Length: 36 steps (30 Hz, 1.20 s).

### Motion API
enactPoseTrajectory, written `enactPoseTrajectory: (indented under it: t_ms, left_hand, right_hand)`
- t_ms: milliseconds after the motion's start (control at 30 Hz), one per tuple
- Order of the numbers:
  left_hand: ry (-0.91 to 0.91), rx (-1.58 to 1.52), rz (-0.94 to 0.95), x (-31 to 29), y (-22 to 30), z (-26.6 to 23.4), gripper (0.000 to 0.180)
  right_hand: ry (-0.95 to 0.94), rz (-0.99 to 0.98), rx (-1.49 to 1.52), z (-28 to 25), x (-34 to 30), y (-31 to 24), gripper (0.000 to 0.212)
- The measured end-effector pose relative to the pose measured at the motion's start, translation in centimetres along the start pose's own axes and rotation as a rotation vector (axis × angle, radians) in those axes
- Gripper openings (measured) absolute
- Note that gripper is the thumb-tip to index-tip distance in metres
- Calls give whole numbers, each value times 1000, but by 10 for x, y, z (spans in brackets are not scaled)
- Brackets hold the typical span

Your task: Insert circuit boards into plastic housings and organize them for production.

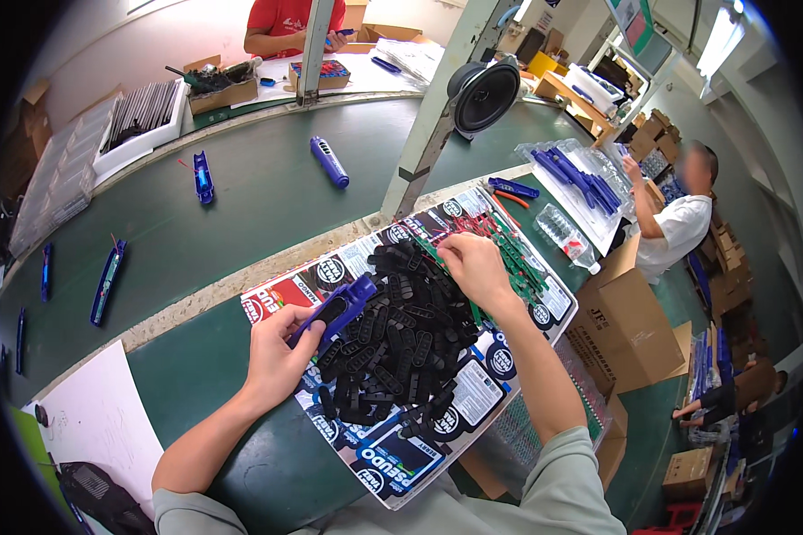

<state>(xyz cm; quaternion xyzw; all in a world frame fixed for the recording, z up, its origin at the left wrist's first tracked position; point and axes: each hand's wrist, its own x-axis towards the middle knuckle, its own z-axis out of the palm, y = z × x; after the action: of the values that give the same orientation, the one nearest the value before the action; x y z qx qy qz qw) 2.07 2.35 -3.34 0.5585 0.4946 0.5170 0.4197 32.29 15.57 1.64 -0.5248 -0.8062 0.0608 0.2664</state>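
Note:
My left hand (278,349) is closed around a long blue plastic housing (337,309), which is tilted and has a dark inside or insert facing up. Under and beside it lies a heap of small black ribbed plastic parts (409,343). My right hand (475,267) is at the far side of the heap, fingertips pinched together; what they hold, if anything, is hard to make out. Narrow green circuit boards (525,267) with red wires lie just beyond and beside that hand. Heap and boards rest on a printed cardboard sheet (308,287).
Blue housings, one a finished-looking handle (329,162), lie on the green conveyor belt (250,223) ahead. A post (428,147) with a round black speaker (486,95) rises beyond the sheet. Right are pliers (510,198), a plastic bottle (567,236) and a carton (629,316). Co-workers sit nearby.

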Motion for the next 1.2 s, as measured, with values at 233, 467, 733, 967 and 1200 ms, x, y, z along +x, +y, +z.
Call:
enactPoseTrajectory:
  t_ms: [233,467,733,967,1200]
  left_hand:
    - [-6,18,-18,1,-3,-1,14]
    - [-4,11,7,0,-4,-6,12]
    - [-89,-289,-133,5,-2,-4,14]
    - [-117,-572,-194,1,9,-1,35]
    - [-77,-601,-97,-4,17,-2,42]
  right_hand:
    - [-240,144,-151,25,34,-4,20]
    - [-47,76,-12,17,32,-13,20]
    - [-130,97,902,-32,7,-85,33]
    - [-114,46,1007,-20,-29,-138,18]
    - [1,-14,1044,8,-47,-172,29]
